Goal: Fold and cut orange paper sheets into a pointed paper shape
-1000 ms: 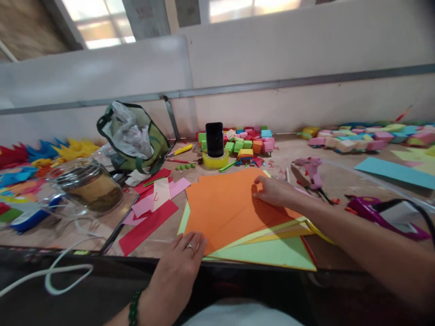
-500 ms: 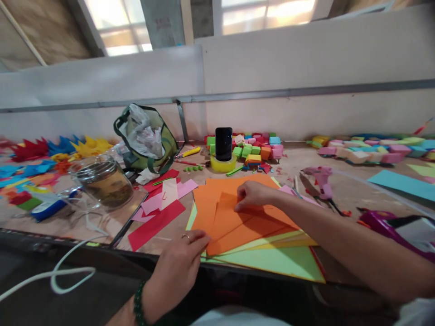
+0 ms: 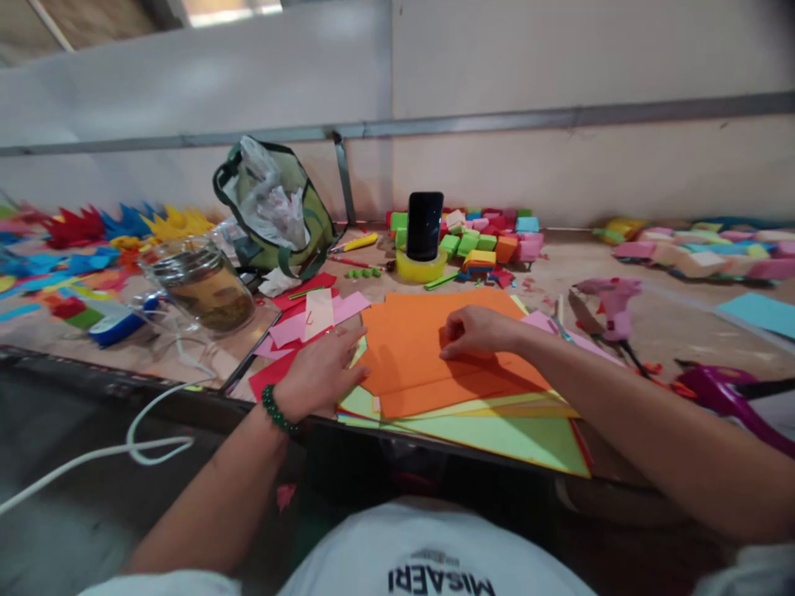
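Note:
My right hand [image 3: 477,329] rests on the top orange paper sheet [image 3: 410,348], its fingers curled and pressed together. What lies between the fingertips, if anything, cannot be made out. At the left edge of the paper, my left hand [image 3: 326,368] is open, thumb and fingers apart, over red and pink strips. A green bead bracelet [image 3: 277,409] circles the left wrist. Beneath the orange sheets lie yellow sheets and a light green sheet [image 3: 527,440], which reaches the table's front edge. Pink paper strips [image 3: 291,329] and a cream strip [image 3: 319,310] lie left of the stack.
Behind the stack a phone [image 3: 425,225] stands in a yellow tape roll [image 3: 420,266]. Colored paper blocks [image 3: 488,242] sit behind. Right are a pink glue gun [image 3: 612,302] and a purple tool [image 3: 726,401]. Left are a glass jar [image 3: 208,290], a green bag [image 3: 310,199] and a white cable [image 3: 140,439].
My left hand has moved up and away from the orange paper's lower left corner, its fingers spreading. The right hand stays on the orange paper. The view has tilted down.

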Available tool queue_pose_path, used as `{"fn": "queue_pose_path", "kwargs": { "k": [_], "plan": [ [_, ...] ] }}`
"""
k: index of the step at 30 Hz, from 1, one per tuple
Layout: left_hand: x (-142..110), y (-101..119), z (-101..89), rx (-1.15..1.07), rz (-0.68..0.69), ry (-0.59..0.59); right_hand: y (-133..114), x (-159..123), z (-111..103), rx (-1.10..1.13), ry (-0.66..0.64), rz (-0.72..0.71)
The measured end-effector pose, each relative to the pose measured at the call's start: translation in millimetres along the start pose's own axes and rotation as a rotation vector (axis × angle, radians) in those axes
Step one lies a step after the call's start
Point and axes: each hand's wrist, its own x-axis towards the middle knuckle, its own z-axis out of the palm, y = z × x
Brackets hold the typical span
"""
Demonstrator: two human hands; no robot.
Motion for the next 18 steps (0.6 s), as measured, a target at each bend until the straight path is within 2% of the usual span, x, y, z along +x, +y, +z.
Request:
{"fn": "queue_pose_path", "kwargs": {
  "k": [2,8,10,12,15,17,18],
  "plan": [
    [-1.3,-1.9,2.0,-0.022,-0.013,-0.042,-2.2,0.4,-1.0,0.004,0.012,0.007],
    [-5.4,-5.1,6.3,-0.07,-0.067,-0.075,-1.9,3.1,0.1,0.065,0.01,-0.007],
    [-5.7,-5.2,4.1,-0.098,-0.078,-0.021,-1.2,-0.7,-1.5,0.103,-0.008,-0.04],
    [-3.6,-3.6,-0.4,-0.147,-0.062,0.093,-2.0,-8.7,-5.6,0.145,-0.02,-0.06],
    [6.0,4.5,-10.2,-0.352,-0.017,0.231,-6.7,-25.8,-14.7,0.257,-0.034,-0.086],
    [14.8,14.4,-16.6,-0.553,0.005,0.241,-11.6,-37.8,-20.3,0.356,-0.053,-0.129],
    [19.0,20.3,-19.1,-0.667,0.021,0.202,-14.1,-43.6,-22.5,0.396,-0.055,-0.152]
  ]
}}
